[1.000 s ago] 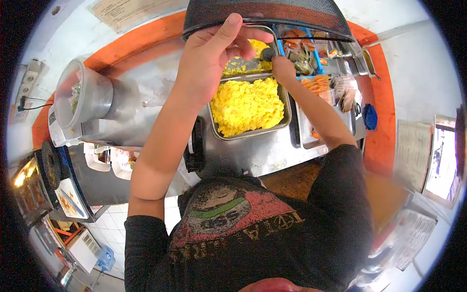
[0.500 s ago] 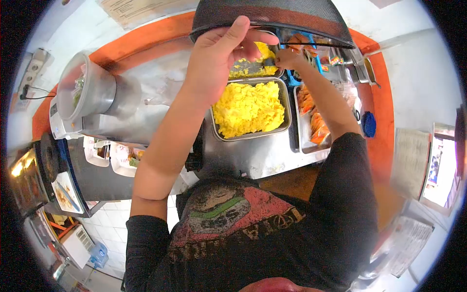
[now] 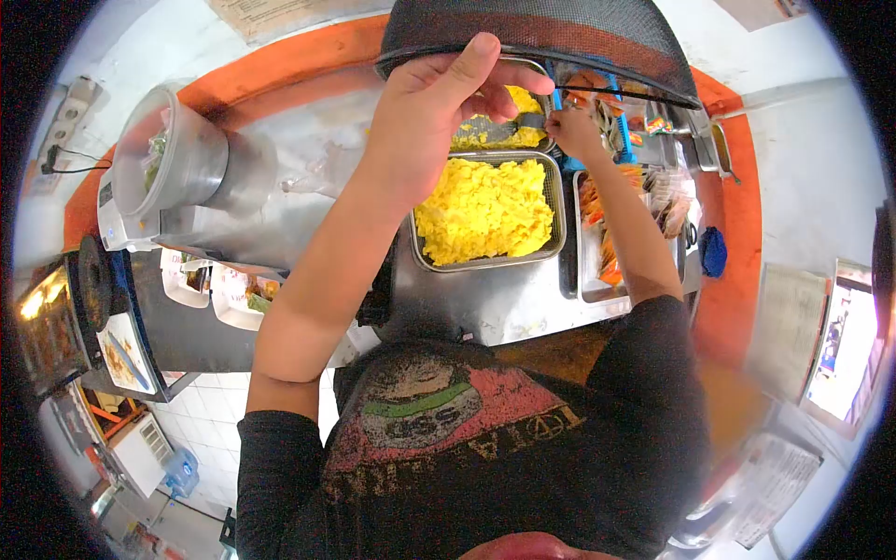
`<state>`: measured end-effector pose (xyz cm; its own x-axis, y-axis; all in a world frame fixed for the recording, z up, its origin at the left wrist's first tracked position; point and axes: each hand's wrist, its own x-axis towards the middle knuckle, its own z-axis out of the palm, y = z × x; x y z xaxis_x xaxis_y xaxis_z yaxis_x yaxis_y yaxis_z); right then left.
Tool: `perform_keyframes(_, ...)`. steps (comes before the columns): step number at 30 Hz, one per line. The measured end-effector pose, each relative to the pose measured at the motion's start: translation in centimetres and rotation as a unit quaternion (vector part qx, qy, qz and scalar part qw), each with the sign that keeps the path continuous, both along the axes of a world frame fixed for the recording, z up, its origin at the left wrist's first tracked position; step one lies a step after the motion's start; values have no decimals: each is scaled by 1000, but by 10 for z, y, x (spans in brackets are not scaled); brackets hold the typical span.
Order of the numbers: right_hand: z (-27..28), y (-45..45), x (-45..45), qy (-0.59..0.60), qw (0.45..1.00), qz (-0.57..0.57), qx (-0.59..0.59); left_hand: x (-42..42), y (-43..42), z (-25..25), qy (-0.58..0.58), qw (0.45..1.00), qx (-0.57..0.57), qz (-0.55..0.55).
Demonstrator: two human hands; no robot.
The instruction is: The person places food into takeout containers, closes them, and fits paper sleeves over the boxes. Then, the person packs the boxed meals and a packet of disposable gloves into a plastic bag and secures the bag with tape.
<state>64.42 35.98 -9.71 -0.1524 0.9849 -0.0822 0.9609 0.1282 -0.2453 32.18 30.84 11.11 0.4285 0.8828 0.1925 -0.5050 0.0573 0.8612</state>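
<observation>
Head view. Surroundings: one dark mesh cover, tilted, above and beyond my fingers, overhanging what lies beneath. One blue basket of packets, just beyond and right of my right fingers. One metal tray with orange packets, nearer my body than those fingers, partly hidden by my forearm. One blue cloth, farther right. One clear tub, well left of my left fingers; two white boxes, left and nearer me.

Main items: one rear tray with scattered yellow food, under my left fingers and left of my right ones; my left hand hides part of it. One grey piece in it, at my right fingertips. One front tray, heaped with yellow food, nearer me than both hands.

Hands: left hand raised at the cover's rim, thumb upright and apart from loosely bent fingers; what weight it bears, I cannot tell. Right hand low, arm extended, fingers curled together; whether they pinch the grey piece, I cannot tell.
</observation>
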Motion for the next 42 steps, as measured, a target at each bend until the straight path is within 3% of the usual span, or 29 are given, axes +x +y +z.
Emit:
perform_keyframes(8, -8, -6, 2, 4, 1000, 22, -20, 2, -3, 0, -9, 1000, -7, -2)
perform_keyframes(10, -2, 5, 2, 110, 986, 38, -118, 2, 0, 2, -17, 1000, -2, -4)
perform_keyframes(14, -5, 15, 8, 148, 972, 39, -177, 1, -1, 1, -13, 1000, -4, -2)
perform_keyframes(16, -11, 17, 10, 263, 943, 33, -201, 2, -1, 2, -15, 1000, -6, -2)
perform_keyframes(17, -12, 17, 13, 262, 943, 33, -201, 3, -1, 2, -28, 999, -21, 2)
perform_keyframes(24, -11, 11, 13, 335, 911, -88, -226, 3, -3, 5, -31, 999, -23, 9)
perform_keyframes(26, -11, 9, 15, 394, 864, -149, -274, 3, -3, 4, -29, 999, -23, 5)
perform_keyframes(32, -3, -1, 15, 515, 788, -222, -255, 0, -2, 7, -12, 1000, -21, -18)
perform_keyframes(42, 80, -56, -74, 539, 806, -170, -175, 1, -12, 14, 40, 999, -21, 22)
